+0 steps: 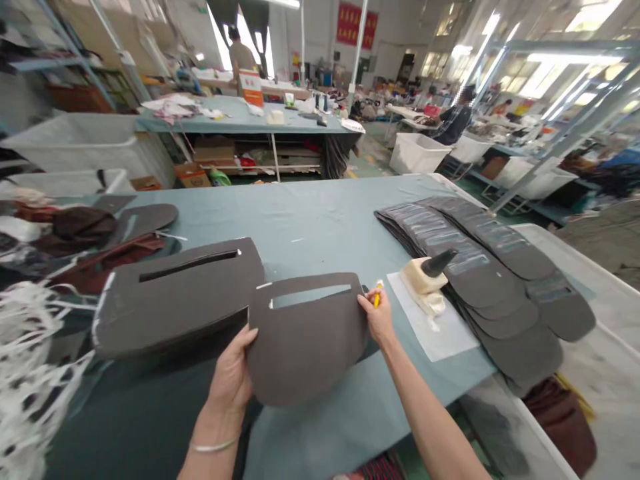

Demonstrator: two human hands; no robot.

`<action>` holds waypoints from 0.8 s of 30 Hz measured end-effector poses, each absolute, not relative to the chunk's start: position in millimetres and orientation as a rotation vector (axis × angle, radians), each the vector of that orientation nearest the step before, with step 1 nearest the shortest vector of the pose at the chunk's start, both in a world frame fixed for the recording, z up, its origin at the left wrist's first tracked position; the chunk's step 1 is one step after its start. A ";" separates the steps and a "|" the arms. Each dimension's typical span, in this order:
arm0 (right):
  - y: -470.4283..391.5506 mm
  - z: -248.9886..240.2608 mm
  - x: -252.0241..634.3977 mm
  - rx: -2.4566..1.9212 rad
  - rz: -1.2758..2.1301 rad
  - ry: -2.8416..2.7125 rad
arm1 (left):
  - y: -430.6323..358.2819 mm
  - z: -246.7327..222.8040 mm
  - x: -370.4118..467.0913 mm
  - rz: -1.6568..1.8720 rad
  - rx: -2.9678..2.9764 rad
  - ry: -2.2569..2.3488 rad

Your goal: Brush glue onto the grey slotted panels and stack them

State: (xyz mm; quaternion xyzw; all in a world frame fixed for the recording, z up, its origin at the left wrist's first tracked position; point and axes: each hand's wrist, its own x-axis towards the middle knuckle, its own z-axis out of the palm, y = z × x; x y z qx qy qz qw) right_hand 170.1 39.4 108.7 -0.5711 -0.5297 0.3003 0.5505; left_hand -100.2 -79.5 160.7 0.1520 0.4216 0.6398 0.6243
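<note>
A dark grey panel (307,347) with rounded lower corners and a long slot is held up over the table. My left hand (234,370) grips its left edge, thumb on the front face. At its upper right corner, my right hand (376,313) pinches the edge and also holds a small yellow tool (377,295) upright between the fingers. Left of the held panel lies a stack of similar slotted panels (185,300). To the right, a cream block-shaped container (423,277) with a black nozzle rests on a white sheet (450,337).
Overlapping grey panels (480,273) are spread at the right of the blue-green table (320,220). White strips (40,373) and dark cloth (85,230) are heaped at the left. Beyond stand another table (200,117), white bins (417,153) and two people.
</note>
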 end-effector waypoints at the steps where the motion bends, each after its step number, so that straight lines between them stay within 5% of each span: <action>1: 39.5 100.0 192.2 -1.445 0.606 -1.326 | -75.0 141.6 -91.6 1.424 0.400 1.033; 8: 58.1 53.8 260.1 -1.737 0.290 -1.819 | -42.8 50.0 -39.1 1.107 0.775 1.766; 24: 111.0 30.5 258.1 -2.098 0.131 -2.041 | -23.9 17.8 -21.4 0.769 1.271 2.203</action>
